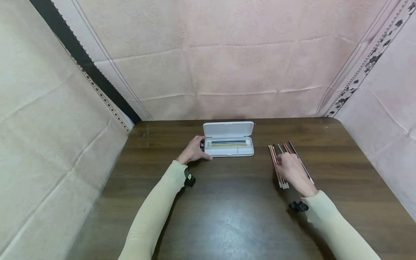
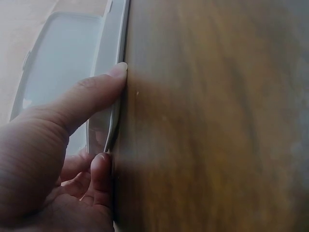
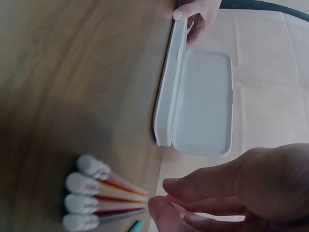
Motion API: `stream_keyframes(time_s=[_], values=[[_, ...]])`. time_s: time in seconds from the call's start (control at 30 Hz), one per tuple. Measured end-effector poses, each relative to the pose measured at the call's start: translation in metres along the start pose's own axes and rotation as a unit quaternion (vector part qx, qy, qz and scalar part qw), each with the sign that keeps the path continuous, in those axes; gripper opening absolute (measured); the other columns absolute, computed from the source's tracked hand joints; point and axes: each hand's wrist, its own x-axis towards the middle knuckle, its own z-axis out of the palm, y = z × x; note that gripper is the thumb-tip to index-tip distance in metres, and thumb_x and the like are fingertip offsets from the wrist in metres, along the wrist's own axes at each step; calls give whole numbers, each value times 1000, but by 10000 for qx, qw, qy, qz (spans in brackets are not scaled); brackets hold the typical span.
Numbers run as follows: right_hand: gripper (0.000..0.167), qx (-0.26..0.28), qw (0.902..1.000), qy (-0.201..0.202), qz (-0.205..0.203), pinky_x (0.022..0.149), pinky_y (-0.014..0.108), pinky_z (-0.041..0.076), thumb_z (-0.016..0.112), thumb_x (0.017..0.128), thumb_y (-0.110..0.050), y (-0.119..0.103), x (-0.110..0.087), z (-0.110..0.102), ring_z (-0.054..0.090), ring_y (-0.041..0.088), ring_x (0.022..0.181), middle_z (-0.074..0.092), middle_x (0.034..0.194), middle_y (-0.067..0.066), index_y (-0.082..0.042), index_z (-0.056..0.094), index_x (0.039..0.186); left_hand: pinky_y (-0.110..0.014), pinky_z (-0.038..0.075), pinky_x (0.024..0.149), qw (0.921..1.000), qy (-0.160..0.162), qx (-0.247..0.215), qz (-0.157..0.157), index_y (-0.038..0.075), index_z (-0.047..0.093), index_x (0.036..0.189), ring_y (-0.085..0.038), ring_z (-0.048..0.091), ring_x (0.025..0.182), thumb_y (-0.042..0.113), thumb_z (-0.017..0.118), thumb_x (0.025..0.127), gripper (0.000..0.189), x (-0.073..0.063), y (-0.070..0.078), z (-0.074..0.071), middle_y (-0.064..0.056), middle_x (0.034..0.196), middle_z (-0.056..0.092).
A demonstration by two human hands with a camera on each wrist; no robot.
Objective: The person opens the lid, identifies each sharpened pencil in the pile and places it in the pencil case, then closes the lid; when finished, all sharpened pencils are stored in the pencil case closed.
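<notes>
A white pencil case stands with its lid raised, several pencils lying side by side inside. My left hand grips its left end, with the thumb along the front wall and the fingers bent round the end. To the right, my right hand is over a row of loose pencils with white ends. Its thumb and forefinger come close together at those pencils in the right wrist view; I cannot tell whether one is pinched. A teal pencil shows below the fingertips.
A dark pencil lies at the right of the loose row. The brown wooden table ends just behind the case, where pale cloth hangs. More cloth hangs at both sides.
</notes>
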Motion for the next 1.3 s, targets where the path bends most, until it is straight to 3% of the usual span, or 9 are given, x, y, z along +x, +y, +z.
stream_keyframes(time_s=[0.13, 0.33, 0.47, 0.67, 0.9, 1.07, 1.3], values=[[22, 184, 9997, -142, 2, 53, 39, 35, 62, 86, -3, -14, -10, -17, 46, 22, 59, 53, 60, 0, -16, 63, 68, -48, 49, 117, 10000, -30, -39, -15, 6, 45, 162, -32, 55, 135, 23, 98, 81, 99, 0, -1, -1, -15, 152, 51], [25, 225, 9991, -356, -48, 54, 37, 36, 57, 81, 3, -44, -22, -43, 46, 20, 59, 50, 59, -1, -14, 61, 64, -50, 48, 119, 9999, -51, -57, -66, 7, 45, 163, -33, 54, 137, 24, 99, 81, 100, 0, 0, -3, -15, 151, 51], [30, 331, 9984, -451, -71, 51, 31, 33, 55, 80, 5, -50, -25, -45, 44, 18, 55, 45, 55, -4, -16, 57, 58, -49, 48, 118, 10000, -41, -25, -72, 8, 45, 163, -32, 55, 137, 24, 98, 81, 99, 0, 0, -3, -15, 151, 52], [30, 151, 9997, -182, -97, 50, 34, 29, 58, 78, 3, -24, -22, -22, 41, 17, 54, 44, 55, -6, -19, 56, 57, -49, 48, 117, 10000, -37, -43, -69, 8, 44, 163, -32, 54, 136, 24, 98, 81, 99, 0, 1, -3, -14, 152, 51], [30, 126, 9982, -555, 194, 52, 32, 32, 58, 83, 6, -55, -29, -51, 45, 18, 56, 46, 59, -2, -14, 54, 61, -49, 48, 118, 10000, -35, -56, -68, 8, 45, 163, -32, 54, 137, 25, 98, 81, 100, 2, 1, -3, -15, 154, 50], [24, 141, 9954, -804, 500, 54, 32, 37, 60, 86, 7, -61, -32, -54, 49, 19, 59, 54, 64, 2, -9, 62, 69, -49, 48, 118, 10000, -42, -15, -49, 8, 45, 163, -32, 54, 136, 25, 98, 82, 99, 1, -1, -2, -15, 153, 50], [22, 189, 9946, -802, 624, 52, 32, 39, 61, 88, 6, -57, -31, -52, 51, 21, 59, 57, 65, 5, -7, 64, 70, -50, 48, 118, 10000, -29, -23, -41, 8, 45, 163, -32, 54, 137, 24, 98, 82, 98, 1, -1, 0, -15, 153, 50]])
